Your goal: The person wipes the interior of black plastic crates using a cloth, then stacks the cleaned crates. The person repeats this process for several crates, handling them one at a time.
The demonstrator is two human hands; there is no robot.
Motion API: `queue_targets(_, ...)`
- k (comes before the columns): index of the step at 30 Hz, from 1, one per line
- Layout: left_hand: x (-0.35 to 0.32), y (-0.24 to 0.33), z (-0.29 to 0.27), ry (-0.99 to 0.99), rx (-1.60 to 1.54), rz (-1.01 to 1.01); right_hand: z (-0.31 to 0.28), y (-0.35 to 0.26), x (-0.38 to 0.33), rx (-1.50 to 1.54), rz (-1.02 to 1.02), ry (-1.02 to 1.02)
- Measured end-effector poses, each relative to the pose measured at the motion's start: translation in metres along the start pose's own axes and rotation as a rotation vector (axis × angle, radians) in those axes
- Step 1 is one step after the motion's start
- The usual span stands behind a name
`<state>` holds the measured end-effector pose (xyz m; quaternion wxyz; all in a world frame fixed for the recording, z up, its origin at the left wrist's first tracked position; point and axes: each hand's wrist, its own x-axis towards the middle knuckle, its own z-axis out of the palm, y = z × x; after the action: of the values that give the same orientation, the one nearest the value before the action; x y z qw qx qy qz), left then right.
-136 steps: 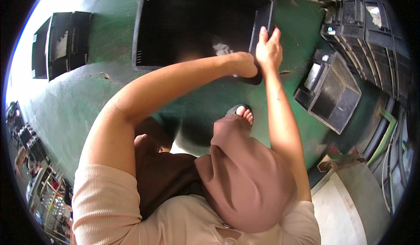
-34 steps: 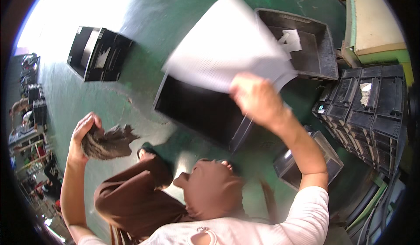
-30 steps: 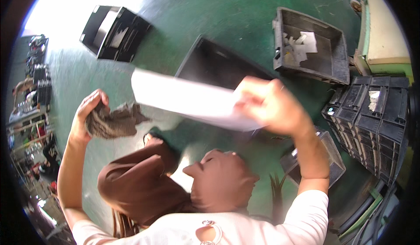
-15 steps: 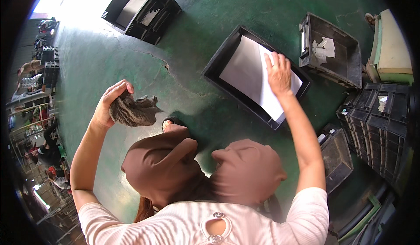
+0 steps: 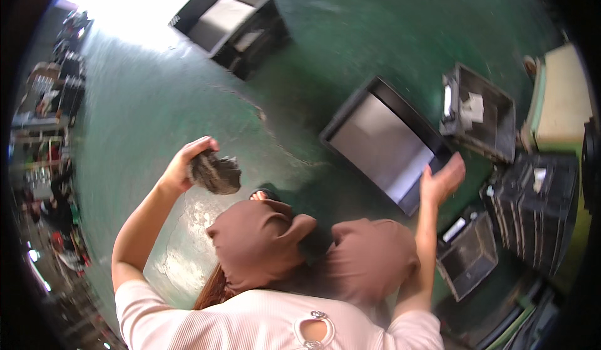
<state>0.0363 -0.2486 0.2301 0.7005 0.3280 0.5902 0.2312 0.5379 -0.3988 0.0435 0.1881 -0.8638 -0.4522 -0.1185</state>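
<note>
Grey-brown crumpled cloth [image 5: 217, 175] hangs left of centre, clasped in the curled left hand [image 5: 184, 165]. At right of centre, the blurred right hand [image 5: 442, 180] meets a black plastic crate's [image 5: 407, 115] right rim, thumb apart; whether it grips, I cannot tell. Smooth white paper [image 5: 382, 150] lies inside. Lower right, a scuffed bin's [image 5: 471, 257] white label [image 5: 455, 228] is unreadable.

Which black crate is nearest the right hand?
The middle crate, with a sheet inside: the right hand is at its right end; other crates stand farther off.
</note>
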Motion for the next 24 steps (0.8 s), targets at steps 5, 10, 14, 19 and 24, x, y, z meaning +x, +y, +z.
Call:
queue_targets(5,0.029,-0.010,-0.015,-0.130,-0.137,-0.066,-0.007,0.033,-0.054,0.615,0.919,-0.696)
queue_targets(10,0.033,-0.034,-0.037,-0.181,-0.199,-0.053,-0.011,-0.017,0.009,1.140,0.805,-0.638)
queue_targets(14,0.024,-0.073,-0.065,-0.128,-0.368,-0.059,-0.034,-0.147,0.103,1.321,0.753,-0.802)
queue_targets(19,0.015,-0.101,-0.075,-0.107,-0.498,-0.044,-0.045,-0.314,0.177,1.243,0.368,-0.940)
queue_targets(24,0.006,-0.105,-0.086,-0.066,-0.569,-0.007,-0.014,-0.421,0.196,1.290,0.297,-1.160)
